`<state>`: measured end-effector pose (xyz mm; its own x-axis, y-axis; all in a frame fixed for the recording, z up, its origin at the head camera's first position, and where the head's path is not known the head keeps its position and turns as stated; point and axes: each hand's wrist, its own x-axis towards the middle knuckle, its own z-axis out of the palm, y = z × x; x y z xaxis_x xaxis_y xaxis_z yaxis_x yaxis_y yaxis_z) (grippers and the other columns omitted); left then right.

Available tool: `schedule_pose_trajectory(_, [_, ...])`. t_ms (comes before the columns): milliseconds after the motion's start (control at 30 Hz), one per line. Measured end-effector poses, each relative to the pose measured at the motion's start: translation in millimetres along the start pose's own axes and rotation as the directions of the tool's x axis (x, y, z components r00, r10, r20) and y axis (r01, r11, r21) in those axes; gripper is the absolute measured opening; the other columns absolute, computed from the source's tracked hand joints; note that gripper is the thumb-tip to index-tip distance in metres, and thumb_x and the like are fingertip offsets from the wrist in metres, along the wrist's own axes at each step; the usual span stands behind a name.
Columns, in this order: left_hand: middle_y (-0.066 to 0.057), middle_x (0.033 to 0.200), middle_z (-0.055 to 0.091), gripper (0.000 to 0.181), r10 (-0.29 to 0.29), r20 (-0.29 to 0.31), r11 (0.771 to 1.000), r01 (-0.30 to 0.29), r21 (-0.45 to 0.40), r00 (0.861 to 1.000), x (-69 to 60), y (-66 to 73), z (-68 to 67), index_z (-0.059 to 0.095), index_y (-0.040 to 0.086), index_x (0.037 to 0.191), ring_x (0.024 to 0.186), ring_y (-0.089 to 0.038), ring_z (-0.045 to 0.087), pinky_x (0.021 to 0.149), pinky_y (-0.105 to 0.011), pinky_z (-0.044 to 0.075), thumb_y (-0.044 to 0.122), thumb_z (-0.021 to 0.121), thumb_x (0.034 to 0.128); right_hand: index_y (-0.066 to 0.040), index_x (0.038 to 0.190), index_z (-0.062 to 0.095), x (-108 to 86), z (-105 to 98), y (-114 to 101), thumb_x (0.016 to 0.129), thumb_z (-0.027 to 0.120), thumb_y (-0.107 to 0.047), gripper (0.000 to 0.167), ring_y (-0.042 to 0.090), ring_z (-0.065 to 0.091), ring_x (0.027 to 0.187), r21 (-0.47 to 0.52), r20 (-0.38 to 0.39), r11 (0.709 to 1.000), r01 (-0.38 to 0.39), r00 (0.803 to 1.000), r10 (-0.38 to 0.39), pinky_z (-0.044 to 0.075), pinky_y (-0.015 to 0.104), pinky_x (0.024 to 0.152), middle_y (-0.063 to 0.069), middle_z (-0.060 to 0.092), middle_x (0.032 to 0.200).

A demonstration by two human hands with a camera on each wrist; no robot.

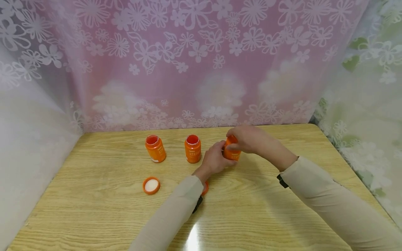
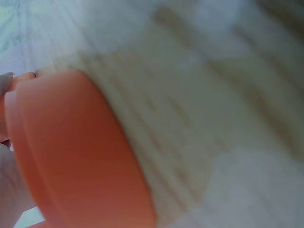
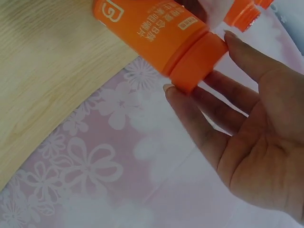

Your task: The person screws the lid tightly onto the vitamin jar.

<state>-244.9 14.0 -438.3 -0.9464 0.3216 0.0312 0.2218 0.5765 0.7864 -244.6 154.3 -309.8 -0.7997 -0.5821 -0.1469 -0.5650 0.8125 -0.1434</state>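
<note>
An orange pill bottle [image 1: 232,155] with its cap [image 3: 199,61] on stands on the table towards the back, right of the centre. My left hand [image 1: 216,159] grips its body from the left; the sleeve and fingers cover part of it. From above and the right, my right hand [image 1: 249,139] pinches the cap between thumb and fingertips, as the right wrist view shows. Two more orange bottles stand uncapped to the left, one at far left [image 1: 157,152] and one in the middle [image 1: 193,153], their red-rimmed mouths facing up.
A loose cap [image 1: 146,188] lies inside up on the wooden table [image 1: 94,202], in front of the far-left bottle. Another loose cap [image 2: 85,152] lies close by my left wrist, partly hidden by the sleeve in the head view. A flowered pink curtain [image 1: 201,87] hangs behind.
</note>
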Motion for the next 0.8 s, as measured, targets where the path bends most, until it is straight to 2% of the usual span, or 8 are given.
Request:
schedule_pose_trajectory(100, [0.005, 0.109, 0.057, 0.056, 0.005, 0.001, 1.0, -0.005, -0.004, 1.0, 0.7, -0.4, -0.1, 0.055, 0.019, 0.123, 0.094, -0.012, 0.057, 0.087, -0.031, 0.047, 0.031, 0.083, 0.0753, -0.009, 0.116, 0.064, -1.4, 1.3, 2.7, 0.091, 0.065, -0.036, 0.037, 0.02, 0.06, 0.078, -0.054, -0.017, 0.999, -0.01, 1.0, 0.009, 0.051, 0.035, 0.063, 0.004, 0.065, 0.097])
schedule_pose_trajectory(167, [0.005, 0.11, 0.057, 0.057, -0.002, 0.006, 1.0, 0.002, -0.007, 1.0, 0.8, -0.8, -0.2, 0.055, 0.019, 0.124, 0.096, -0.013, 0.058, 0.087, -0.031, 0.047, 0.031, 0.083, 0.0756, -0.012, 0.125, 0.06, -3.1, 1.1, 6.5, 0.093, 0.061, -0.041, 0.044, 0.024, 0.062, 0.085, -0.083, -0.027, 0.997, -0.001, 1.0, -0.001, 0.051, 0.036, 0.06, 0.008, 0.065, 0.11])
schedule_pose_trajectory(233, [0.004, 0.111, 0.057, 0.058, -0.007, 0.007, 1.0, 0.007, -0.001, 1.0, 1.0, -1.4, -0.1, 0.054, 0.019, 0.125, 0.097, -0.013, 0.058, 0.088, -0.032, 0.047, 0.031, 0.082, 0.0759, -0.014, 0.132, 0.056, -5.3, -1.7, 11.1, 0.094, 0.058, -0.041, 0.046, 0.03, 0.062, 0.099, -0.065, -0.029, 0.997, 0.046, 0.998, -0.048, 0.053, 0.041, 0.067, 0.011, 0.06, 0.124])
schedule_pose_trajectory(333, [0.004, 0.111, 0.057, 0.059, -0.01, 0.003, 1.0, 0.01, 0.009, 1.0, 1.0, -2.4, -0.1, 0.053, 0.017, 0.126, 0.097, -0.013, 0.058, 0.09, -0.033, 0.047, 0.031, 0.082, 0.0762, -0.013, 0.134, 0.055, -8.1, -8.5, 17.6, 0.094, 0.061, -0.033, 0.045, 0.035, 0.053, 0.118, 0.038, -0.017, 0.989, 0.146, 0.989, -0.146, 0.048, 0.05, 0.088, 0.013, 0.053, 0.135])
schedule_pose_trajectory(400, [0.003, 0.11, 0.057, 0.059, -0.005, 0.001, 1.0, 0.005, 0.015, 1.0, 1.0, -3.1, 0.1, 0.053, 0.017, 0.125, 0.097, -0.014, 0.057, 0.09, -0.033, 0.046, 0.031, 0.082, 0.0762, -0.011, 0.132, 0.057, -8.9, -12.9, 20.5, 0.092, 0.066, -0.027, 0.044, 0.035, 0.047, 0.124, 0.107, -0.002, 0.97, 0.217, 0.976, -0.218, 0.039, 0.053, 0.098, 0.012, 0.052, 0.135])
schedule_pose_trajectory(500, [0.003, 0.11, 0.057, 0.061, -0.007, 0.005, 1.0, 0.007, 0.003, 1.0, 0.6, -2.8, 0.2, 0.053, 0.016, 0.127, 0.096, -0.014, 0.057, 0.09, -0.033, 0.047, 0.031, 0.082, 0.0757, -0.011, 0.128, 0.06, -8.6, -15.6, 22.1, 0.088, 0.071, -0.021, 0.042, 0.033, 0.047, 0.124, 0.137, 0.034, 0.949, 0.285, 0.956, -0.292, 0.039, 0.052, 0.1, 0.011, 0.053, 0.134])
schedule_pose_trajectory(667, [0.003, 0.114, 0.058, 0.07, -0.001, 0.011, 1.0, 0.001, -0.011, 1.0, 0.5, -1.1, -0.8, 0.049, 0.018, 0.136, 0.097, -0.014, 0.057, 0.089, -0.033, 0.047, 0.031, 0.082, 0.0759, -0.013, 0.129, 0.06, -5.7, -13.1, 22.9, 0.087, 0.071, -0.015, 0.043, 0.034, 0.045, 0.125, 0.107, 0.114, 0.941, 0.32, 0.937, -0.332, 0.038, 0.051, 0.101, 0.012, 0.05, 0.137])
schedule_pose_trajectory(800, [0.004, 0.113, 0.057, 0.066, -0.001, 0.012, 1.0, 0.001, 0.0, 1.0, -0.2, -0.8, -0.7, 0.051, 0.019, 0.134, 0.097, -0.014, 0.057, 0.089, -0.031, 0.047, 0.032, 0.082, 0.0761, -0.01, 0.128, 0.061, -3.3, -9.9, 26.1, 0.087, 0.07, -0.008, 0.042, 0.033, 0.047, 0.122, 0.129, 0.116, 0.926, 0.354, 0.922, -0.369, 0.04, 0.048, 0.099, 0.012, 0.053, 0.133])
